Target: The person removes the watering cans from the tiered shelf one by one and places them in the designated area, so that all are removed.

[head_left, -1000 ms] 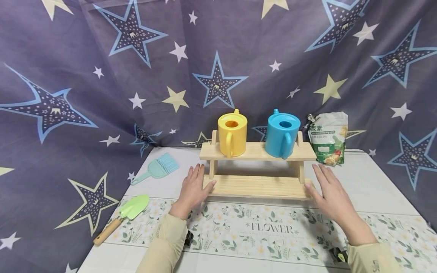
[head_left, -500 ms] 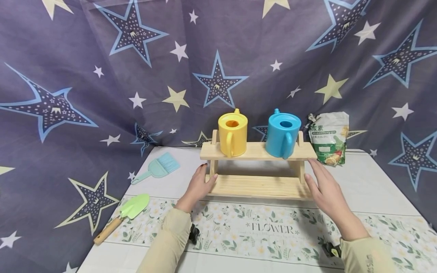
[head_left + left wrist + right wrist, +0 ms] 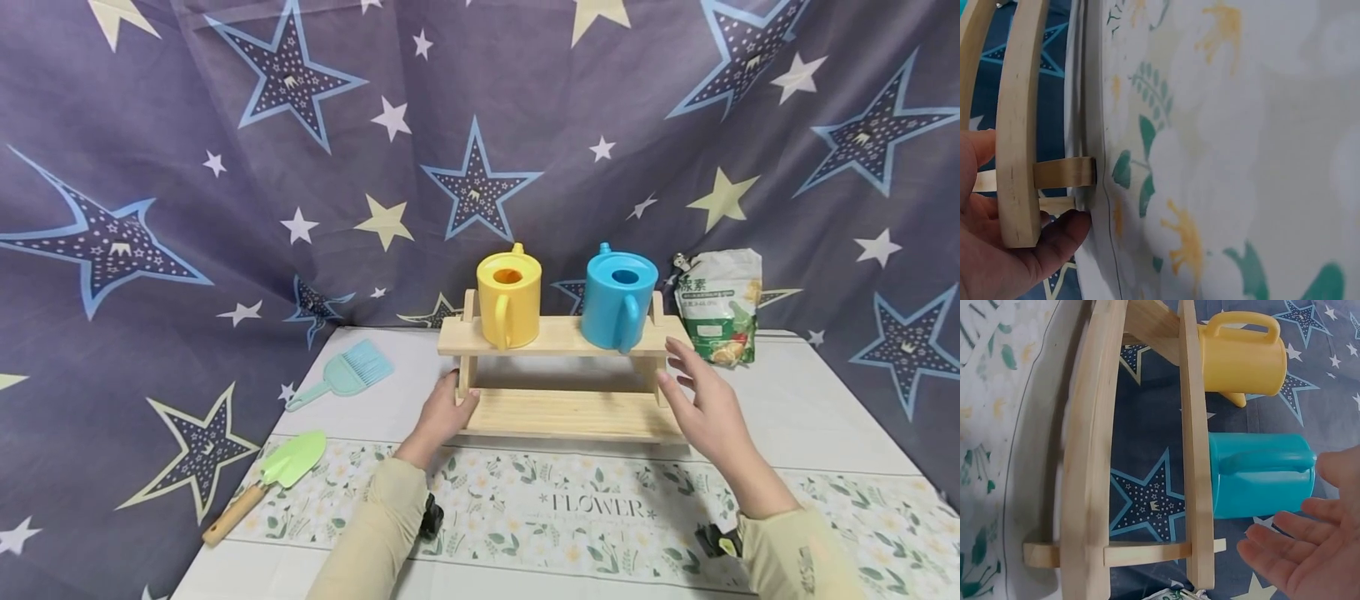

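A two-tier wooden plant stand (image 3: 570, 414) stands on the cloth-covered table. On its upper board sit a yellow watering can (image 3: 509, 312) and a blue watering can (image 3: 618, 312), handles facing me. My left hand (image 3: 444, 413) grips the stand's left end at the lower board, its thumb and fingers on either side of the wood in the left wrist view. At the right end, my right hand (image 3: 708, 406) is held with loosely bent fingers beside the upper board. In the right wrist view its palm shows, with fingertips near the blue can's top and nothing held.
A light blue brush (image 3: 348, 372) and a green trowel with a wooden handle (image 3: 273, 479) lie on the left. Behind the stand's right end leans a white and green pouch (image 3: 720, 304). A star-patterned curtain (image 3: 360, 167) hangs close behind the table.
My left hand has moved right onto the stand's left end. The right hand has shifted left and inward toward the upper board. Stand and watering cans stay in place.
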Demonstrator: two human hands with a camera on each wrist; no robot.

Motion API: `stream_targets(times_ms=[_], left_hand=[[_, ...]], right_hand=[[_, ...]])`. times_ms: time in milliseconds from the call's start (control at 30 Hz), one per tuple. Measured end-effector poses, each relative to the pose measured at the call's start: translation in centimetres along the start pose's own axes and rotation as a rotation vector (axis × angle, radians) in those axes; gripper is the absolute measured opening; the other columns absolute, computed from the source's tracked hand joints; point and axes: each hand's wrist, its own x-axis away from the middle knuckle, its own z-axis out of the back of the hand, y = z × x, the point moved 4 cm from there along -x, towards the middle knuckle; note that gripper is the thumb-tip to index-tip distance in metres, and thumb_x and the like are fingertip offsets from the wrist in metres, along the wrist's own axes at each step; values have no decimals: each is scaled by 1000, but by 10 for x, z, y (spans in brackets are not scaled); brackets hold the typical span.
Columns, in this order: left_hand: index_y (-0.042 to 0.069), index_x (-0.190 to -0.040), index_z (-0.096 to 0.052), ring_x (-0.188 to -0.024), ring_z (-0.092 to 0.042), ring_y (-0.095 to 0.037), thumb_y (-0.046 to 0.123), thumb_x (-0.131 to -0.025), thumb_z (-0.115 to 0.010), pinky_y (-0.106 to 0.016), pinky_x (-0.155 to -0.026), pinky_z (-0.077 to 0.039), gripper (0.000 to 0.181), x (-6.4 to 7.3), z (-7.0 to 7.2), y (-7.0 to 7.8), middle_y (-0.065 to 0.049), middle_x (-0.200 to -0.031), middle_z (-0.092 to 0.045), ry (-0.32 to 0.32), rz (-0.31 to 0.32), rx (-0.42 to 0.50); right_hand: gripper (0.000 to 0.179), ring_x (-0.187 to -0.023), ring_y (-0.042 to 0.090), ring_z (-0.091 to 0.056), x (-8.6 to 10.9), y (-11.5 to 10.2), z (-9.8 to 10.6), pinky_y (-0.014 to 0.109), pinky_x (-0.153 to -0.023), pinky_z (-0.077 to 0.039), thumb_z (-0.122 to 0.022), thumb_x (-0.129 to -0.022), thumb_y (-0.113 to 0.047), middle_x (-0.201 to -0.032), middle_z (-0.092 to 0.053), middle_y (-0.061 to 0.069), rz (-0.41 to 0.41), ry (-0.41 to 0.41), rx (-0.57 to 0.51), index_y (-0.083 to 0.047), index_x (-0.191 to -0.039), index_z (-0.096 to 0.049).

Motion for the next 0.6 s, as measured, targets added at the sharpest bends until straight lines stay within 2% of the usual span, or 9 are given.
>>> stream_targets(times_ms=[233,400,600], left_hand=[[-2,-146,-36,-127,-47,-41,29,-103,-50,-52,-107,-38,55,-3,-5,-2,-26,-137,-46,8,-21,-33],[-2,-143,-42,-122,-52,-39,29,-104,-47,-52,-104,-41,50,-4,-6,-3,-25,-130,-51,8,3,-43],[-5,-140,-43,-107,-58,-34,28,-105,-40,-50,-94,-49,48,-3,-7,-2,-21,-117,-54,4,6,-115]], right_hand=[[49,-118,46,-54,-7,-7,-3,58,-94,-47,-56,-101,-18,-139,-49,27,2,2,-43,2,-143,-42],[49,-119,45,-54,-13,-10,-5,57,-94,-48,-56,-101,-21,-140,-49,25,-4,-6,-60,2,-143,-42],[50,-118,45,-54,-19,-12,-6,59,-94,-47,-54,-102,-24,-138,-50,25,-23,-5,-100,3,-142,-42]])
